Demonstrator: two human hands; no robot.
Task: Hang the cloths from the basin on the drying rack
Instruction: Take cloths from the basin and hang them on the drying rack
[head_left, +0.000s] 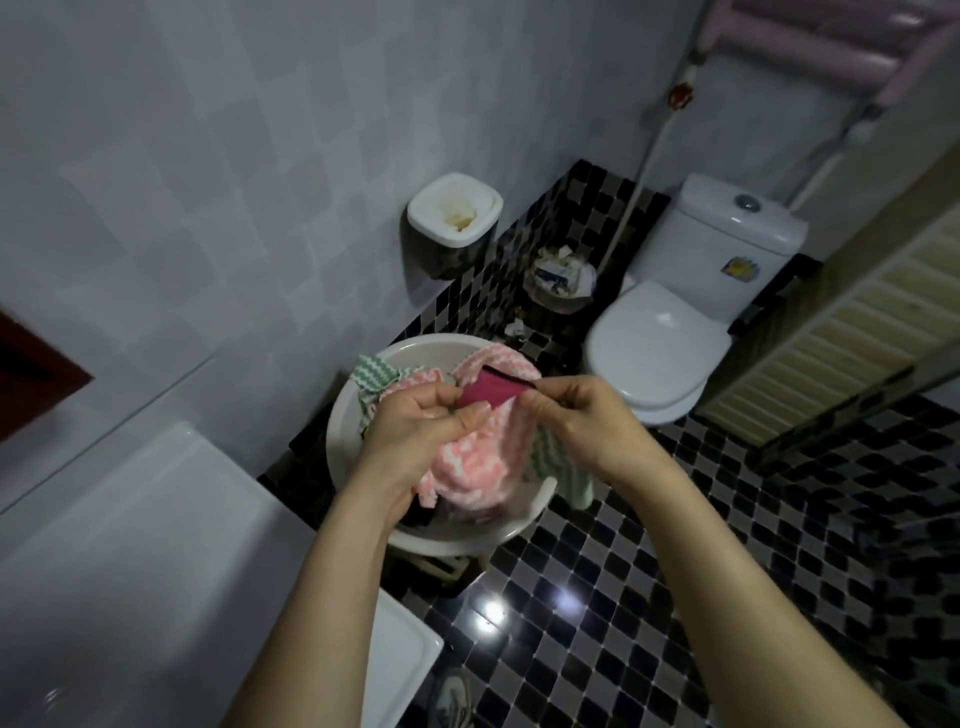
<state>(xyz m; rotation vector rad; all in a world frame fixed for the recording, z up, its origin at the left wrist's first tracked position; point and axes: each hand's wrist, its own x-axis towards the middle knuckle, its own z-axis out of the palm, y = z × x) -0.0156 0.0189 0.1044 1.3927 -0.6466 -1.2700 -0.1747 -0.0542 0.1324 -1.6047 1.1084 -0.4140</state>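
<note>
Left grip (415, 422), right grip (584, 415) pinch magenta cloth (485, 393), crosswise

A magenta cloth (485, 391) is taut above the white basin (410, 353) holding a pink cloth (467, 467) and a green cloth (376, 376).

Pale tiled wall (234, 156) left and back. Black-and-grey checkered floor (727, 545), glossy, bright light spots (491, 610) reflected. White toilet (670, 332) far corner, lid down. Full waste basket (561, 280) beside it. Pale slatted door (831, 338) at right.
</note>
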